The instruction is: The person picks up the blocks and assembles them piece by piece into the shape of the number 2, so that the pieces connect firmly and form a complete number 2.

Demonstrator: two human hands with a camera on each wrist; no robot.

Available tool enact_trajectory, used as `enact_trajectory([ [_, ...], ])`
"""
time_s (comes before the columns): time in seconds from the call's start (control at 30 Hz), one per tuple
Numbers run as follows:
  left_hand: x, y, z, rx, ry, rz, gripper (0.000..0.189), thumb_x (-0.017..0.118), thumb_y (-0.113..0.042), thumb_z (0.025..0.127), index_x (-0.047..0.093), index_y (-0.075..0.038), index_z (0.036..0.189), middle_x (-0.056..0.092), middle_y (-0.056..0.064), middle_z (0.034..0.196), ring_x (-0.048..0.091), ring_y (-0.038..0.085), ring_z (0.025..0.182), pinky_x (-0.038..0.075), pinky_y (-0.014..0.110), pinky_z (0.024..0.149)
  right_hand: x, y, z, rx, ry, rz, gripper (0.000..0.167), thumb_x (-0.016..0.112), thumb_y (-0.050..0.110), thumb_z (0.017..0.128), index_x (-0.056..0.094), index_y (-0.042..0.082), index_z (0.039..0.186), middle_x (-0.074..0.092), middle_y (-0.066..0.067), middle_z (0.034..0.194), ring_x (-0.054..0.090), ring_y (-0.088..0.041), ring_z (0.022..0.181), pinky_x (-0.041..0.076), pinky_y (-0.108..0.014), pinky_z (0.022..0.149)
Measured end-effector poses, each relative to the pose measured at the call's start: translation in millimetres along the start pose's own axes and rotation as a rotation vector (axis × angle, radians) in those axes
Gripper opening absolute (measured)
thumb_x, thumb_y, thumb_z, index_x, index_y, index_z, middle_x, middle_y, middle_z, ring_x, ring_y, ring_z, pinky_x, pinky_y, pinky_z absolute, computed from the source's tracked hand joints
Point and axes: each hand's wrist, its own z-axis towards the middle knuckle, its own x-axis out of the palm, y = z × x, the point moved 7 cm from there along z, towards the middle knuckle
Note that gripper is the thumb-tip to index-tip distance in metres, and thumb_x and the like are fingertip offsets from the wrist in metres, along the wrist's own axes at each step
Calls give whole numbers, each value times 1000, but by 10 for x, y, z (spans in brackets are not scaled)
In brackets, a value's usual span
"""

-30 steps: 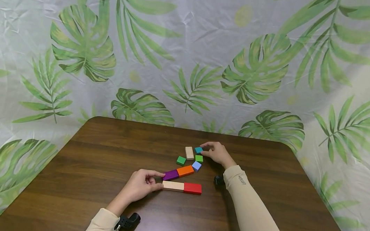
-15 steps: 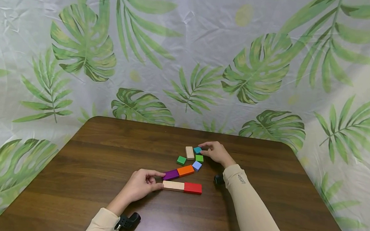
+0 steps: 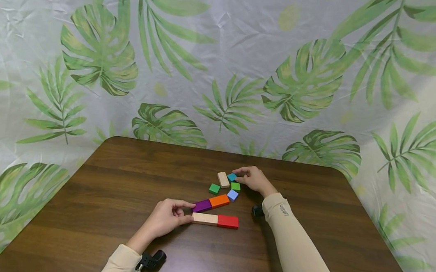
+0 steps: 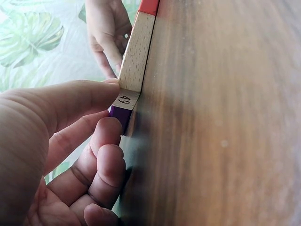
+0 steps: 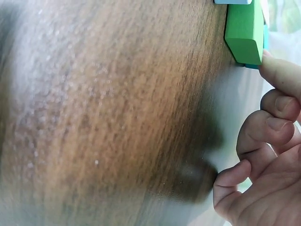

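Observation:
In the head view my left hand [image 3: 165,217] reaches from the left, its index fingertip on the end of a purple block [image 3: 202,205] and its thumb at the end of a plain wooden block [image 3: 205,218]. That wooden block, marked 49 on its end in the left wrist view, butts against a red block [image 3: 228,221]. An orange block [image 3: 219,201] continues from the purple one. Farther back, my right hand [image 3: 254,180] pinches a small teal block [image 3: 232,177] between thumb and index finger. In the right wrist view a bright green block [image 5: 244,33] mostly hides the teal one.
Beside the teal block stands another plain wooden block [image 3: 223,180]. A dark green block [image 3: 214,189] lies to its front left, and a light blue block [image 3: 232,195] lies between green and orange. The brown table [image 3: 146,165] ends at a leaf-print cloth [image 3: 230,50].
My right hand has shifted slightly left, sliding and turning the teal block toward the back wooden block, which now tilts a little. My left hand keeps its place.

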Motion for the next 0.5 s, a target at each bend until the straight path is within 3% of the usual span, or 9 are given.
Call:
enact_trajectory([
  [0.5,6,0,6,-1,-2,3,29,91,-22,86,85,-18,114,61,-7,66,47,5,58,36,22,55,12,1,17,-18,19,16,32,72,19,104,76,12,135,38,4,58,34,-14,54,33,-27,59],
])
